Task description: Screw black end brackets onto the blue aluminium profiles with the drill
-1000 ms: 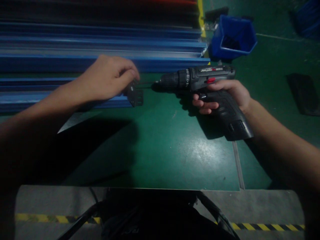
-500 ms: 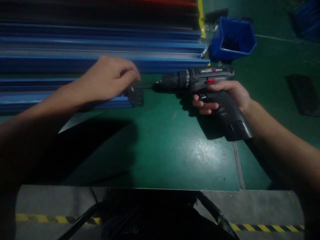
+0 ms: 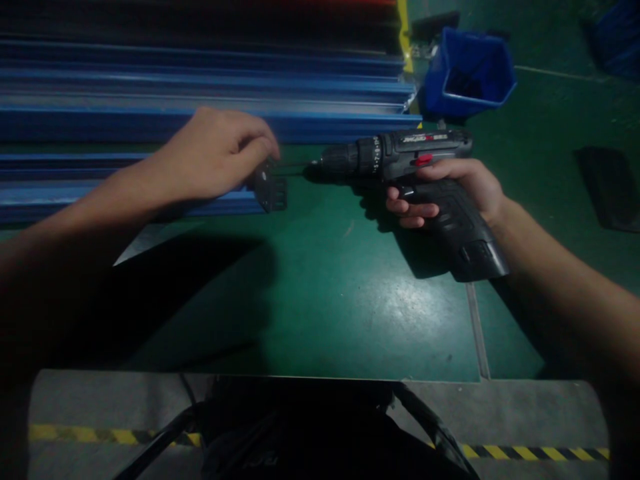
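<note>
Right hand [image 3: 480,180] grips a black, pistol-shaped drill [image 3: 400,160], slim metal bit [image 3: 295,164] toward a black slotted bracket [image 3: 270,192] at a blue metal bar [image 3: 220,203] on the green counter [image 3: 325,300]; left hand [image 3: 227,150] curls there, hold hidden. Likely screwdriving; steady alignment comes next.

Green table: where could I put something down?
On the table, the patch below the drill, right of the big shadow and left of the grey seam, looks bare. The upper left is crowded: blue rails, black end piece and the left hand.
</note>
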Demonstrator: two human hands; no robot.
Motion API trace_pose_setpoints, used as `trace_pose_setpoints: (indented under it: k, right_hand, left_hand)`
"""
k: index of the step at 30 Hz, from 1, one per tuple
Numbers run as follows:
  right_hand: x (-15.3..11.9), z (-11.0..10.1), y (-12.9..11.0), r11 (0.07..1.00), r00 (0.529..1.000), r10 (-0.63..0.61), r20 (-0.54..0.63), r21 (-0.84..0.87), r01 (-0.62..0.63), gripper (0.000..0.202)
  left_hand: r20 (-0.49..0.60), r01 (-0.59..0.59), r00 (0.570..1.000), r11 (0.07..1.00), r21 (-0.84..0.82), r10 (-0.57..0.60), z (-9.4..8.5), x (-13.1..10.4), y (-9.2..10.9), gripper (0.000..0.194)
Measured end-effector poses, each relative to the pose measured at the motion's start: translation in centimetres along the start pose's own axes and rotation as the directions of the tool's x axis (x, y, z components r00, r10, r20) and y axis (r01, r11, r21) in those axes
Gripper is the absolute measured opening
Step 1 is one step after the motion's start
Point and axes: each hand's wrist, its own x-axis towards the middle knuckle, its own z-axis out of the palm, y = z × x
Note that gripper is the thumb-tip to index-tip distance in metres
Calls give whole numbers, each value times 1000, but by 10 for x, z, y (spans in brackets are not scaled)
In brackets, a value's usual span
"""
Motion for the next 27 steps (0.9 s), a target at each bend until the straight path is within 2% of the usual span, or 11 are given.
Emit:
trace_pose_setpoints:
  k: [10, 18, 27]
  right_hand:
    - [-1, 3, 0, 999, 1000, -9, -22, -34, 9, 26]
    - [-2, 0, -1, 999, 999, 3, 42, -41, -1, 26]
    - [-1, 3, -1, 999, 1000, -7, 2, -36, 7, 26]
  left_hand:
    - [2, 12, 1000, 1000, 2, -12, 0, 0, 1, 52]
    - [0, 11, 1000, 1000, 23, -11, -1, 0, 1, 52]
    - [-4, 16, 1000, 999, 39, -16, -4, 0, 7, 53]
